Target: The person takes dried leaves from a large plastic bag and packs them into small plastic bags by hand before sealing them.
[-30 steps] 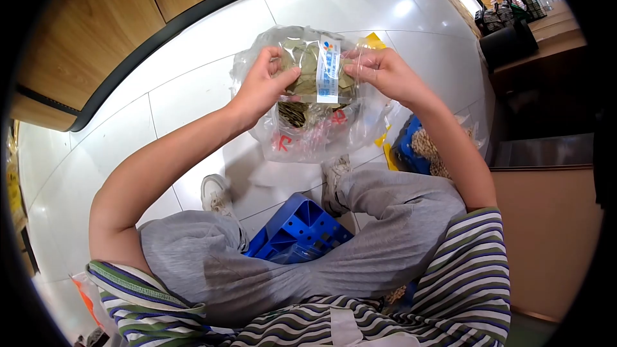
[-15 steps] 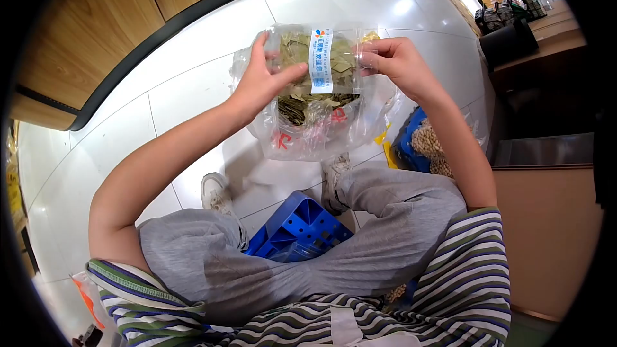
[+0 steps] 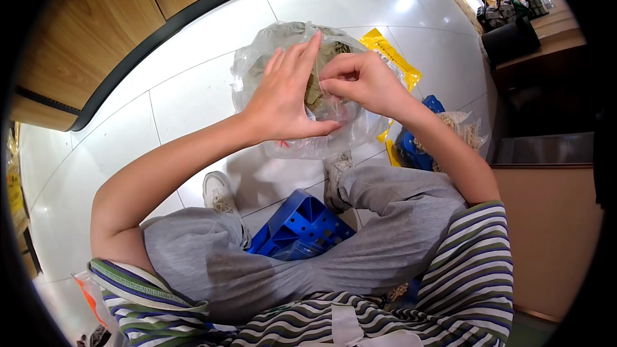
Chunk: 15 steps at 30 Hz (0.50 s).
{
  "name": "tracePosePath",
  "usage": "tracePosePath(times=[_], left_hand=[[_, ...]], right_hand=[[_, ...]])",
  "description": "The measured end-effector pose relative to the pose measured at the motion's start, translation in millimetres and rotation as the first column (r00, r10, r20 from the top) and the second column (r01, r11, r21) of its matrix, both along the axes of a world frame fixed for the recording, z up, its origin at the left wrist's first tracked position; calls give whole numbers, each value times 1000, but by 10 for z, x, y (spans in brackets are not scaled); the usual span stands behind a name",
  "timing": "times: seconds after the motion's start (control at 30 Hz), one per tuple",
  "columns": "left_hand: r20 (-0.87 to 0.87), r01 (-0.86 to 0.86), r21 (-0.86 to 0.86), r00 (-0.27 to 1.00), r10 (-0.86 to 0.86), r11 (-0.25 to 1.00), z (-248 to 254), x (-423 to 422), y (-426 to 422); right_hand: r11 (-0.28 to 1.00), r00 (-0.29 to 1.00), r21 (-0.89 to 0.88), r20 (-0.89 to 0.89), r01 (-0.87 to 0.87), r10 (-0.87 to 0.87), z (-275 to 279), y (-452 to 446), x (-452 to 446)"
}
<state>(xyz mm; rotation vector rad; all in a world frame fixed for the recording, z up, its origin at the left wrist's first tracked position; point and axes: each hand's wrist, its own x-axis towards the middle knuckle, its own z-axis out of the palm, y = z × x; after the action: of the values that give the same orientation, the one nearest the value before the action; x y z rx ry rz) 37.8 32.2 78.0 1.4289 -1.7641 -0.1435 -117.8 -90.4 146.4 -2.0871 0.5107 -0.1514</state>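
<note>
A large clear plastic bag (image 3: 257, 71) of dried leaves (image 3: 313, 94) lies on the floor in front of my feet. My left hand (image 3: 283, 99) is over it, fingers stretched out and thumb spread apart. Beside it, my right hand (image 3: 366, 85) has thumb and forefinger pinched together on what looks like clear plastic film. The film and leaves show between my two hands. Most of the smaller labelled bag is hidden behind my left hand.
A yellow packet (image 3: 393, 58) lies right of the bag. Behind my right forearm is a blue crate (image 3: 411, 148) with bags of pale, bean-like pieces (image 3: 466, 130). Another blue crate (image 3: 299, 228) sits between my legs. Wooden cabinets (image 3: 83, 32) stand on the left.
My left hand has moved right and turned across the bag, its fingers now stretched. My right hand has shifted left and down. The labelled bag's front is covered, and the yellow packet is exposed.
</note>
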Motion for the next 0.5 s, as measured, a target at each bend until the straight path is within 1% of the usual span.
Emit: tracePosePath(times=[0.1, 0.2, 0.3, 0.4, 0.5], left_hand=[[7, -1, 12, 1000, 1, 1000, -10, -7, 45], [-31, -18, 46, 999, 20, 999, -36, -16, 70], [-317, 120, 213, 947, -48, 970, -63, 56, 80], [-420, 152, 274, 907, -24, 950, -210, 144, 101], [-449, 115, 296, 893, 32, 948, -483, 195, 155]], right_hand=[[995, 994, 66, -81, 74, -69, 29, 65, 5], [999, 1000, -48, 15, 12, -11, -79, 96, 8], [998, 985, 44, -167, 42, -34, -83, 21, -3], [937, 992, 325, -27, 125, -123, -26, 13, -20], [921, 980, 339, -20, 191, -196, -254, -322, 0]])
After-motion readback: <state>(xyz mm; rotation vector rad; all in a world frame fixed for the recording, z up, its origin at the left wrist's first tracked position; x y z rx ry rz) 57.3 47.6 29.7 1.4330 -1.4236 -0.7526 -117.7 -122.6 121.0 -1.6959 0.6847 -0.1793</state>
